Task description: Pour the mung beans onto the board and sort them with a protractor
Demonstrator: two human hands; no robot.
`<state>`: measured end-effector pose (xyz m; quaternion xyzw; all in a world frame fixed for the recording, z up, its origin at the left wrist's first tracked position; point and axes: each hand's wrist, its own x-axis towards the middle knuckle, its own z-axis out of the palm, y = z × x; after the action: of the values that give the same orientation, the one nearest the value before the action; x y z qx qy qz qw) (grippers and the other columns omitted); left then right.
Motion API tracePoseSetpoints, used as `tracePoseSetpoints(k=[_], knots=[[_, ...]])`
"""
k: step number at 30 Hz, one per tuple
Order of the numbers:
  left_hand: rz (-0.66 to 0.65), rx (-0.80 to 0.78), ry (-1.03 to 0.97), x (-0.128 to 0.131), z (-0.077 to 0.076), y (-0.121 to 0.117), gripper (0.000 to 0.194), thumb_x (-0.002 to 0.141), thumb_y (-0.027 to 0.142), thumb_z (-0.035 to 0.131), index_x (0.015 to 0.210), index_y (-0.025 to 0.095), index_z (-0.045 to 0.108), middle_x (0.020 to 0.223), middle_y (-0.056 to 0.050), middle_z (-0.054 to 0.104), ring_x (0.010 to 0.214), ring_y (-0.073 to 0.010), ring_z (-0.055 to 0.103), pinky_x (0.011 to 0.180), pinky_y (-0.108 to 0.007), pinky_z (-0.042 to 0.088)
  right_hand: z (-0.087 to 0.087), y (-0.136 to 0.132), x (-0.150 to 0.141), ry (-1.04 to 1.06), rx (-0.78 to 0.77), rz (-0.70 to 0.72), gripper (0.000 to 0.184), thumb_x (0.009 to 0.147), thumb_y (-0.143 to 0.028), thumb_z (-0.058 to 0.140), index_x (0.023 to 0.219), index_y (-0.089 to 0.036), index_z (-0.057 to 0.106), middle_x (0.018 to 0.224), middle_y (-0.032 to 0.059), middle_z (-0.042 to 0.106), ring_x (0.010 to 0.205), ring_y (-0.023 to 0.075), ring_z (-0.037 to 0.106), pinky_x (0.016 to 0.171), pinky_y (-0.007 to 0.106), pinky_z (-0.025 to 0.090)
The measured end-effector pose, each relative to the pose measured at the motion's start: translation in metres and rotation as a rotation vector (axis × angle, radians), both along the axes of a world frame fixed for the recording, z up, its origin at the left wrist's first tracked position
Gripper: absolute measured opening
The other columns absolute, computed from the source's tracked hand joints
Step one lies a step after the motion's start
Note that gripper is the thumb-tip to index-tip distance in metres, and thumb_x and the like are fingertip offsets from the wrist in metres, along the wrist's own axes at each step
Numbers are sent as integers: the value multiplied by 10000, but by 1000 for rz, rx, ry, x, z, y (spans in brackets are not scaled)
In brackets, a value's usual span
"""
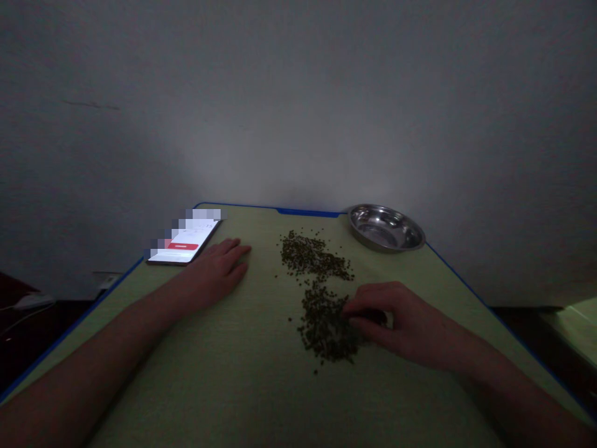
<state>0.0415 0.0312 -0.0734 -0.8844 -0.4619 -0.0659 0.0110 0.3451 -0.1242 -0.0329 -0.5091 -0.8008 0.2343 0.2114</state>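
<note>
Both hands rest over the table, which is pale green with blue edging: the left hand lies palm down and spread loosely, apparently holding nothing, while the right hand curls at the right side of the nearer pile of seeds, thumb and forefinger bent together in a pinch. Whether a seed sits between those tips I cannot tell. These small, dark, peppercorn-like seeds lie mid-table, a little towards the right edge, with a farther pile of seeds nearer the far edge. Only a thin scatter separates the two, so one careless sweep of my right fingers could run them together. Loose seeds around the rims could roll if I knock the table. In light this dim I could easily misjudge what I am pinching. The stainless steel bowl sits right at the far right corner; if my right arm reached across and caught its rim, it could tip or slide off. The lit smartphone lies along the left edge near the far left corner, just beside my left wrist, and a backward shift of that arm might push it over.
</note>
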Motion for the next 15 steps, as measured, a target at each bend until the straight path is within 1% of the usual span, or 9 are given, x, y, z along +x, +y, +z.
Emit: tracePoseSetpoints(k=[2,6,9,12,15], knots=[[-13,3,11,0,0,0,599,903,422,253,1349,111,505,1423,-164,492,1340,-285,417,1092,-451,350,2,-1,1,13,24,-7,153,863,-169,564,850,-188,715,688,-4,632,606,115,548,555,229,410],[-26,26,5,0,-1,1,576,902,409,265,1329,123,523,1396,-153,521,1313,-289,446,1078,-465,366,3,-1,4,13,48,-64,156,861,-177,575,894,-197,727,708,8,657,618,126,562,560,237,424],[-23,24,-13,-1,-3,2,574,900,419,275,1321,123,530,1399,-158,517,1310,-300,448,1075,-478,371,2,-3,3,0,21,-21,153,846,-146,571,859,-192,716,700,-1,651,607,119,560,554,231,420],[-18,12,-3,-1,-3,1,592,905,430,260,1340,119,511,1423,-161,491,1339,-290,414,1089,-463,357,2,-5,-1,-2,23,27,141,834,-131,577,823,-193,703,678,-13,636,611,115,560,567,231,421],[-24,6,22,0,0,-1,600,907,422,243,1345,104,502,1421,-170,490,1337,-283,415,1094,-459,351,3,-4,-1,4,26,8,143,848,-152,569,831,-195,704,679,-10,633,602,115,556,555,232,417]])
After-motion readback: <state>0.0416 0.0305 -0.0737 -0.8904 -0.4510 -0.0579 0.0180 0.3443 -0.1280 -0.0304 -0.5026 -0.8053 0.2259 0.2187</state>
